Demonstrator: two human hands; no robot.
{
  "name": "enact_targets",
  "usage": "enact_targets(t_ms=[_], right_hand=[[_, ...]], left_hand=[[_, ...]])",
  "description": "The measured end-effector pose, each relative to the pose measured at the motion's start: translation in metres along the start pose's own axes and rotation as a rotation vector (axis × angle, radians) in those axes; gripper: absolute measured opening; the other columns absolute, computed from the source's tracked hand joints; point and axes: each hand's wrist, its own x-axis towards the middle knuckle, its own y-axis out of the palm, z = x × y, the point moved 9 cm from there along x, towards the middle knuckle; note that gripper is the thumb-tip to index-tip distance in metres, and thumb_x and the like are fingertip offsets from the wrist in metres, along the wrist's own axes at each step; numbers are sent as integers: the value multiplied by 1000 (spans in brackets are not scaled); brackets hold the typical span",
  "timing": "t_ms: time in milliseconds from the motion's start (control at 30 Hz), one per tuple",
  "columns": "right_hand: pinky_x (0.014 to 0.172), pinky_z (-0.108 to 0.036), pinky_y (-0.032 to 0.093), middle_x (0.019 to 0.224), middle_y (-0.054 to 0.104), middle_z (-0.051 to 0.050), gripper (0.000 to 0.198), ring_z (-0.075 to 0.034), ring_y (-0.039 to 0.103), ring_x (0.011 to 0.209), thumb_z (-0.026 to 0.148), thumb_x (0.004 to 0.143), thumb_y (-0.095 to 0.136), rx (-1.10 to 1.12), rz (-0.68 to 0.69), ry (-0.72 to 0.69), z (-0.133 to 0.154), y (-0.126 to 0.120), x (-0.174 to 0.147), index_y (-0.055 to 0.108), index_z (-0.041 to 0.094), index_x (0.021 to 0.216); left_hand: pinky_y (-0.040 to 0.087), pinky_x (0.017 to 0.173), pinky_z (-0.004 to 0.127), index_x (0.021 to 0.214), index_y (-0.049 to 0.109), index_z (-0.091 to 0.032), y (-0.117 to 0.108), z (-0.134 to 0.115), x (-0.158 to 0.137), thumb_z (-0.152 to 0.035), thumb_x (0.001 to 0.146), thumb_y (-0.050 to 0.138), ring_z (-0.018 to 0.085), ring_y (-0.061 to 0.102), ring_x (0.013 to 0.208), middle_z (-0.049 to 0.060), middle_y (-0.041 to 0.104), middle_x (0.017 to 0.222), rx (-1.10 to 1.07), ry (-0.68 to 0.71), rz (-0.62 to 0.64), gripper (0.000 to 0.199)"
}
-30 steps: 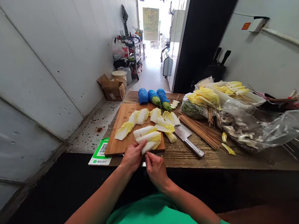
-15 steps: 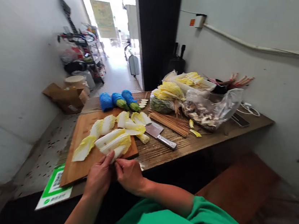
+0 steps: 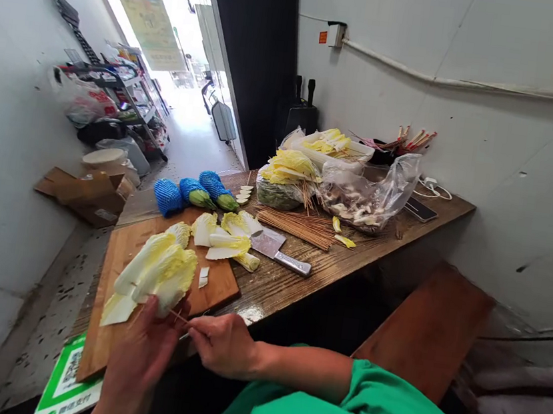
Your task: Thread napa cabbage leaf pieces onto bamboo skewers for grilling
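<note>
My left hand (image 3: pixel 152 336) is closed on the lower ends of several overlapping napa cabbage leaves (image 3: pixel 162 270), held above the wooden cutting board (image 3: pixel 220 281). My right hand (image 3: pixel 224 343) pinches a thin wooden skewer (image 3: pixel 177 316), whose other end runs into the leaves at the left hand. More cabbage leaves (image 3: pixel 228 247) lie on the board, with a small white cut piece (image 3: pixel 203 277) near the middle. Beside the board a cleaver (image 3: pixel 281 251) rests on the table, its blade touching the leaves and its handle to the right.
Behind the board sit squashes in blue foam nets (image 3: pixel 215 189). Bundled skewers (image 3: pixel 299 228) lie at mid-table. Farther back are a bag of mushrooms (image 3: pixel 357 203), skewered leaves on a bag (image 3: pixel 291 168) and a white tray (image 3: pixel 358 155). A phone (image 3: pixel 421 210) lies near the wall.
My left hand has moved left with the leaves, turning them. My right hand has drawn apart from it, and the skewer between them now shows. The camera view has swung right.
</note>
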Motion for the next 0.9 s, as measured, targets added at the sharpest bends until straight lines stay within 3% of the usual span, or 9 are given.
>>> enact_targets(t_ms=[100, 233, 400, 533, 733, 800, 900], right_hand=[[74, -20, 46, 96, 70, -4, 26, -14, 65, 86, 21, 90, 39, 130, -118, -31, -1, -36, -4, 63, 19, 100], [78, -23, 49, 98, 70, -4, 29, -15, 66, 88, 26, 91, 39, 236, -281, 23, -20, -100, -18, 64, 18, 104], [80, -29, 52, 97, 70, -6, 27, -19, 67, 88, 26, 89, 45, 139, -443, 136, -53, -158, -55, 67, 19, 102], [77, -29, 54, 96, 71, -7, 27, -20, 67, 88, 26, 88, 46, 74, -485, 177, -74, -171, -75, 67, 19, 103], [78, -29, 55, 95, 71, -6, 26, -20, 68, 87, 27, 87, 48, 10, -511, 137, -87, -173, -72, 68, 19, 100], [79, -31, 55, 96, 71, -5, 26, -21, 68, 87, 28, 86, 48, -2, -522, 159, -92, -175, -71, 68, 19, 100], [79, -32, 55, 96, 71, -5, 27, -21, 68, 86, 29, 87, 48, -4, -521, 216, -98, -177, -72, 68, 19, 101]], left_hand=[[54, 74, 31, 104, 63, -19, 17, -9, -10, -31, 80, 56, 20, 63, 88, 7, 68, 95, 149, 127, 107, 28], [41, 95, 30, 92, 69, -21, 52, -20, -15, -20, 62, 75, 22, 59, 100, 7, 69, 96, 661, 417, 157, 31], [14, 112, 38, 91, 70, -27, 133, -1, -13, -2, 63, 67, 24, 45, 122, 6, 65, 111, 980, 691, 599, 38], [6, 112, 47, 94, 67, -26, 163, 25, -7, 0, 69, 58, 24, 42, 125, 7, 63, 114, 1174, 825, 767, 37], [10, 111, 52, 105, 61, -15, 173, 64, -13, -8, 84, 43, 23, 41, 125, 10, 64, 109, 1895, 1313, 830, 29], [10, 111, 51, 109, 59, -15, 173, 63, -16, -10, 86, 42, 22, 47, 120, 8, 66, 106, 1917, 1411, 834, 29], [20, 109, 49, 115, 57, -20, 168, 35, -20, -17, 86, 48, 20, 53, 113, 7, 64, 110, 1621, 1413, 736, 31]])
